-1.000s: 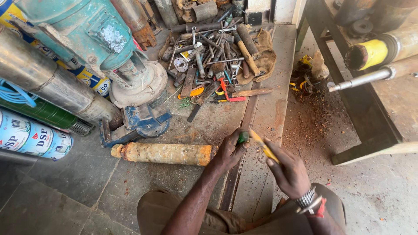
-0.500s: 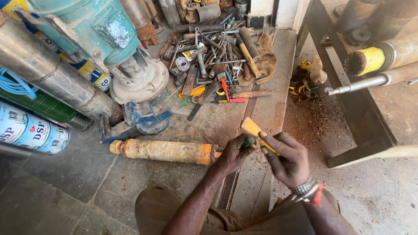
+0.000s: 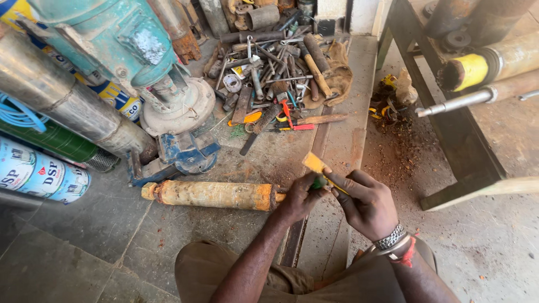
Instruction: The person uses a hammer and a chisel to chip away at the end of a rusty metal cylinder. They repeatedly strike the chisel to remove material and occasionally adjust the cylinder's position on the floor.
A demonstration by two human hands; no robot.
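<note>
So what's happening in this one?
A person crouches on a workshop floor. Their left hand grips a small green piece, while the right hand holds a yellow strip against it. A rusty yellowish cylinder lies beside the left hand. A blue vise and a pile of hand tools sit farther ahead.

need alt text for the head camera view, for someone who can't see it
Both hands, left hand and right hand, hold a small yellow strip above a rusty cylinder lying on the concrete floor. A pile of hand tools lies beyond.
</note>
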